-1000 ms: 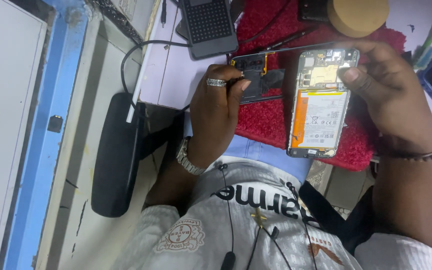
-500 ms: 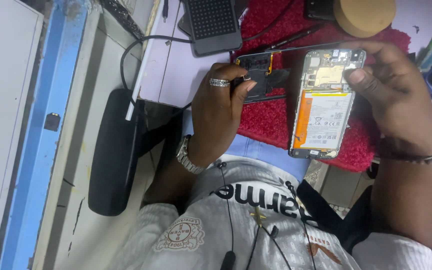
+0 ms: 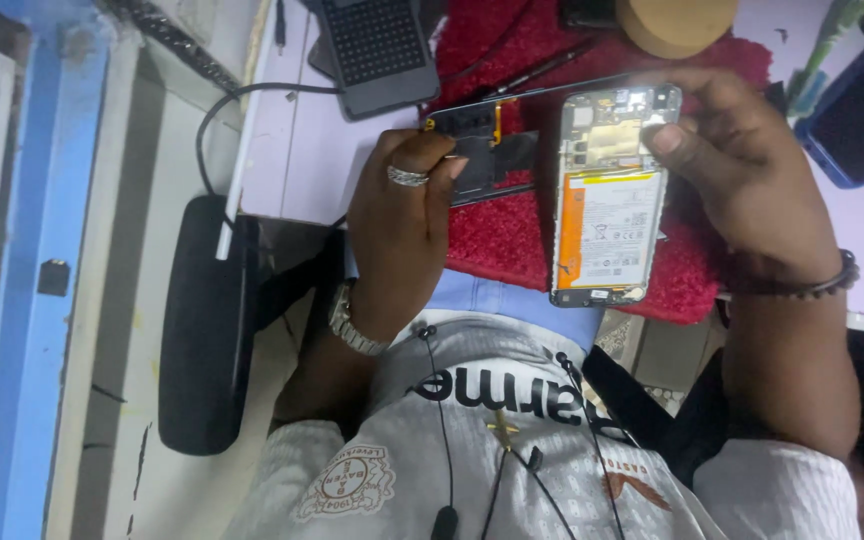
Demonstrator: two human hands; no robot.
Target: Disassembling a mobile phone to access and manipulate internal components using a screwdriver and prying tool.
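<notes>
Your right hand (image 3: 752, 190) fingers grasp the opened smartphone (image 3: 607, 195), battery exposed, over the red mat (image 3: 512, 240) at the worktop's near edge; your left hand (image 3: 397, 230) fingers pinch a black inner cover (image 3: 492, 160) just beside it.

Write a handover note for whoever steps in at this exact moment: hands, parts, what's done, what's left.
Left hand: shut on a black inner cover with orange trim, held beside the phone.
Right hand: grips the opened phone by its top end, back off, battery and board exposed.
Both are held over the red cloth at the desk edge.
Done: back is off and the cover is off the phone.
Left: the battery is still seated in the phone.
</notes>
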